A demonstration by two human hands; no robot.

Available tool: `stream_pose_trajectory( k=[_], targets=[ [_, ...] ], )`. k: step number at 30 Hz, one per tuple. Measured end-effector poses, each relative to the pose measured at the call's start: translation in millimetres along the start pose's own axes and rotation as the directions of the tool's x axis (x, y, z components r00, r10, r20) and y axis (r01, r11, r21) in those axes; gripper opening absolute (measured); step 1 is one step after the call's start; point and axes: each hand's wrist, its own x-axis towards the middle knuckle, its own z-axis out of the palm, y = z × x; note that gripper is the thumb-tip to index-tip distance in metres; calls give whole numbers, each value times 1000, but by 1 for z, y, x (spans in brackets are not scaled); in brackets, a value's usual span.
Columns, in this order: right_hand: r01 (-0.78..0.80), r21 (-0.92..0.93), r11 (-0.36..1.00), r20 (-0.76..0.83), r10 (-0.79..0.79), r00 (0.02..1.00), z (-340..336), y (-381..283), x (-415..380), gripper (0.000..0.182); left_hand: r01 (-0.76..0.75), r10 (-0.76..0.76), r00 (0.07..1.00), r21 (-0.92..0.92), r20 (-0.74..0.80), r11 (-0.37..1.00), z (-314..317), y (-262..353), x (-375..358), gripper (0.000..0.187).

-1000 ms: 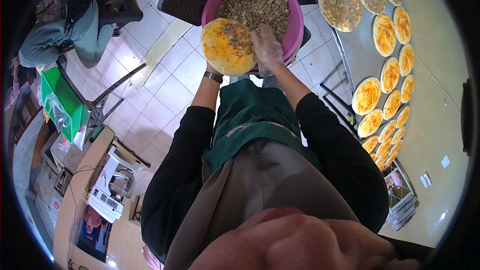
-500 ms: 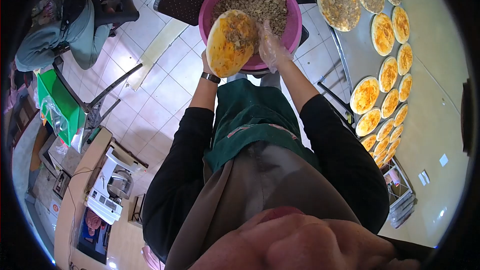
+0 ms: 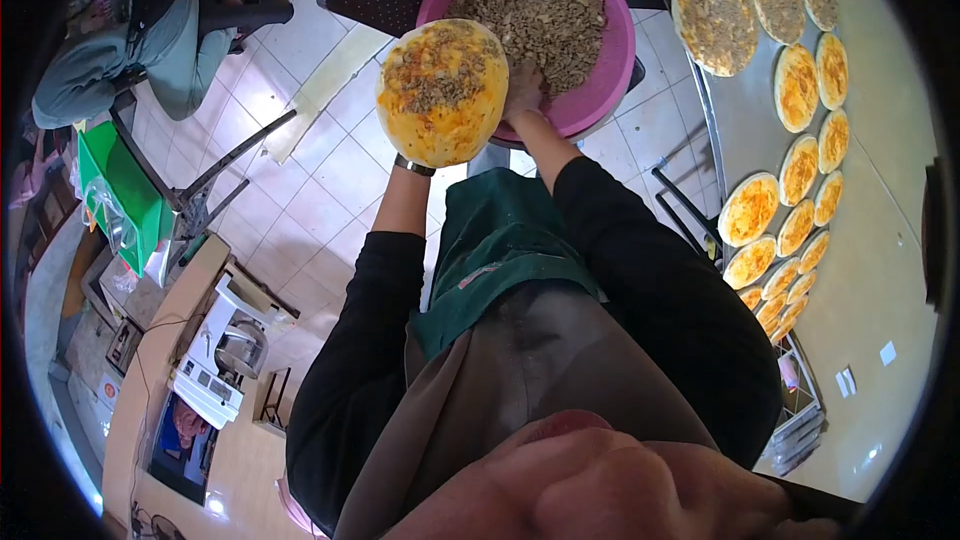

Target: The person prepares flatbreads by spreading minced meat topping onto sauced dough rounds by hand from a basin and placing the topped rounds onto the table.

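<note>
A round flatbread with orange sauce and a patch of brown crumbly filling rests on my left hand, which is hidden beneath it; only the wrist with a dark band shows. My right hand, in a thin clear glove, is down at the near-left edge of the filling inside a large pink basin. Its fingers are partly hidden, and whatever they hold cannot be made out. The bread is just left of this hand, over the basin's near-left rim.
On the right, a metal table bears several sauced breads and filling-covered breads. A seated person is at the upper left, near a green crate. A white mixer stands lower left.
The flatbread has moved left and lies flatter, facing up. My right hand has left the bread's surface and dropped lower at the basin's near edge. The view has shifted slightly.
</note>
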Motion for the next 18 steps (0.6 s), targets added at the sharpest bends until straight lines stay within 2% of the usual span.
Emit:
stream_pose_trajectory(
  k=[2, 3, 5, 6, 7, 8, 9, 10, 12, 13, 15, 16, 18],
  targets=[
    [206, -199, 958, 158, -176, 972, 2, -10, 1, 70, -25, 25, 1000, 11, -6, 1000, 2, 7, -1, 56],
    [212, -199, 957, 164, -181, 970, 14, -6, 10, 70, -39, 39, 999, 18, -8, 999, 3, 10, 0, 56],
    [140, 173, 975, 221, -177, 959, 39, 21, 37, 63, -54, 54, 998, 23, -9, 998, 6, 12, 6, 56],
    [141, 169, 976, 217, -176, 960, 22, 26, 29, 63, -56, 56, 998, 32, -9, 998, 7, 12, 11, 56],
    [-69, 517, 853, 292, -100, 951, -7, 28, 13, 55, -56, 56, 998, 39, -9, 998, 6, 12, 15, 56],
    [-279, 764, 582, 383, -61, 922, -27, 32, 4, 47, -59, 59, 998, 49, -8, 997, 8, 11, 20, 56],
    [-329, 874, 358, 404, -157, 901, -35, 43, 4, 37, -57, 57, 998, 54, -9, 997, 10, 8, 25, 56],
    [-327, 872, 363, 402, -152, 903, -54, 40, -10, 37, -52, 54, 998, 64, -17, 997, 11, 3, 29, 56],
    [-425, 905, -9, 418, -162, 894, -118, 23, -57, 39, -47, 50, 998, 84, -35, 995, 16, -9, 38, 56],
    [-420, 908, -6, 414, -154, 897, -126, 18, -63, 39, -43, 48, 998, 107, -47, 993, 20, -15, 42, 56],
    [-223, 975, 11, 221, -181, 958, -138, 11, -70, 41, -38, 50, 996, 155, -78, 987, 32, -28, 48, 56],
    [-215, 976, 11, 214, -177, 961, -131, 18, -59, 41, -38, 57, 993, 186, -102, 982, 40, -34, 49, 55],
    [23, 987, 158, 26, -302, 953, -104, 39, -28, 37, -36, 81, 985, 271, -156, 962, 57, -45, 48, 55]
  ],
)
